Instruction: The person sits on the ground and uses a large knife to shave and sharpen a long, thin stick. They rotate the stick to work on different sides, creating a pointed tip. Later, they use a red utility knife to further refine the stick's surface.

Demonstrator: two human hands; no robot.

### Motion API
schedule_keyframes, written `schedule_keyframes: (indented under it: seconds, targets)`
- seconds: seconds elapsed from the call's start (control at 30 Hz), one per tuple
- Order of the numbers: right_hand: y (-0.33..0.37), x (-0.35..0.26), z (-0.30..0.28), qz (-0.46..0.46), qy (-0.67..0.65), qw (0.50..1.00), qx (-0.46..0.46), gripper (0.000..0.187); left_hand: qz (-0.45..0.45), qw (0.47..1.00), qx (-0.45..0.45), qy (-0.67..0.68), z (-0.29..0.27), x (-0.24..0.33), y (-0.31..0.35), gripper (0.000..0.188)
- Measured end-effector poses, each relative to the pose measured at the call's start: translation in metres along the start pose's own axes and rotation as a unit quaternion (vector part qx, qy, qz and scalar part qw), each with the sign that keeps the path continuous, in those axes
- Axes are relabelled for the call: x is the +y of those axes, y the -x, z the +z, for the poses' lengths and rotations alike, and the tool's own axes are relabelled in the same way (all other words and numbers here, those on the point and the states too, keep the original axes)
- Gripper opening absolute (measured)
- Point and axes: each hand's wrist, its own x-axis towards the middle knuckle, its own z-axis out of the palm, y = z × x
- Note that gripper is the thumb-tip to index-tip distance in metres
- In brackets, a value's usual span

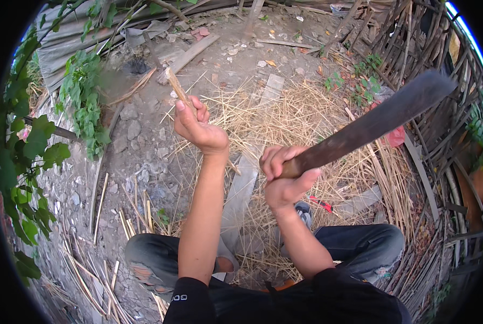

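Observation:
My left hand (201, 128) is closed around a short, rough piece of wood (176, 85), whose pale upper end sticks up past my thumb and fingers. In my right hand (289, 181) is a machete (379, 120), gripped by its wooden handle. Its long dark blade points up and to the right, slightly blurred toward the tip, and is apart from the wood. Below both hands, thin straw-coloured split strips (306, 110) lie scattered over the ground.
Between my bent legs lies a flat grey board (240, 194). A small red and black item (321, 205) rests near my right foot. Bundled strips (395, 183) lie at the right, before a stick fence (441, 124). Leafy vines (85, 100) hang at the left.

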Motion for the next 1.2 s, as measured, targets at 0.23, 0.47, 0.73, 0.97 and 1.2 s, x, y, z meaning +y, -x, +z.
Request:
schedule_keyframes:
  seconds: [0.23,0.47,0.73,0.97,1.2]
  targets:
    - [0.193,0.130,-0.174,0.528,0.431,0.726,-0.087,0.057,0.008,0.999,-0.025,-0.041,0.003,0.000,0.008,0.041]
    - [0.019,0.066,-0.085,0.694,-0.030,0.713,0.097,0.049,-0.007,1.000,-0.003,-0.007,-0.004,0.002,-0.008,0.041]
    - [-0.046,-0.029,0.012,0.022,0.049,0.998,-0.022,0.062,-0.011,1.000,0.009,-0.015,0.002,-0.002,0.000,0.041]
    - [0.216,0.103,-0.196,0.705,0.361,0.610,-0.011,0.056,0.027,0.999,-0.020,-0.038,0.011,-0.003,0.007,0.038]
    - [0.131,0.096,-0.162,0.631,0.260,0.724,0.100,0.057,-0.008,0.999,-0.038,-0.021,-0.011,0.001,-0.001,0.040]
